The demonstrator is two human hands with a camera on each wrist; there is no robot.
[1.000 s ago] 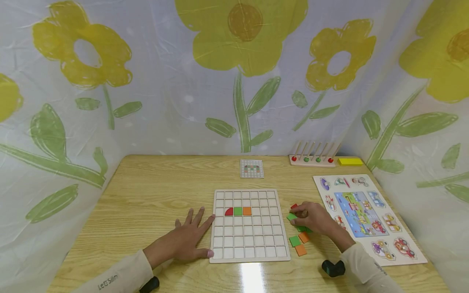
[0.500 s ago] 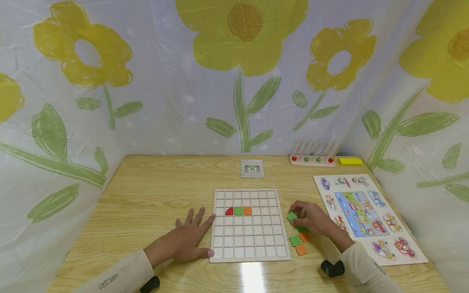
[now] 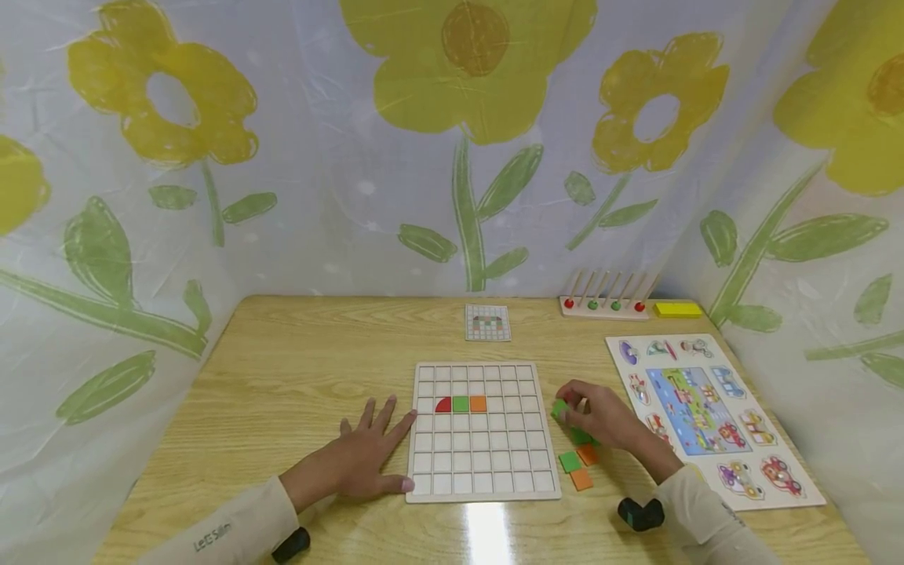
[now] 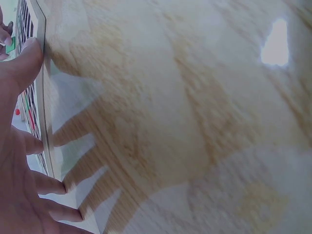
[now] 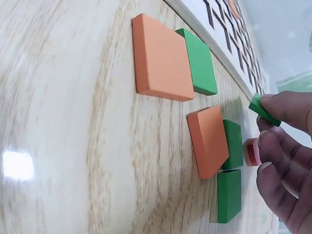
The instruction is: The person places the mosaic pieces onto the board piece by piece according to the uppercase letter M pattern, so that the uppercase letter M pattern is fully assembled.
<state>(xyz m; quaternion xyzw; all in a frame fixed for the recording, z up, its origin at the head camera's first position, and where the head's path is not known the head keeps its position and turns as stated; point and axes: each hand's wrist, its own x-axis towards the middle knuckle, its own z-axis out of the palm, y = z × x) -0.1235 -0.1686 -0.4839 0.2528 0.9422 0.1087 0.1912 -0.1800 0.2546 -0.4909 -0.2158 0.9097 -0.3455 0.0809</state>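
Observation:
My right hand (image 3: 599,413) pinches a green square tile (image 5: 264,109) between thumb and finger. In the right wrist view that tile is tilted, held above the loose tiles by the board's right edge. My left hand (image 3: 363,461) has its fingers spread on the table, with thumb and index finger touching the left edge of the grid board (image 3: 486,486). Set in one row of the board are a red quarter-round tile (image 3: 443,405), a green tile (image 3: 461,403) and an orange tile (image 3: 478,403). A red tile (image 5: 253,152) is partly hidden behind the right fingers.
Loose orange (image 5: 163,61) and green tiles (image 5: 200,63) lie right of the board. A small pattern card (image 3: 487,323) sits behind it. At the back right are a peg stand (image 3: 604,312) and a yellow block (image 3: 678,311). A picture puzzle board (image 3: 713,471) lies at the right.
My right hand has gathered its fingers at the green tile, raised it slightly and moved a little away from me. The left hand stays in place against the board.

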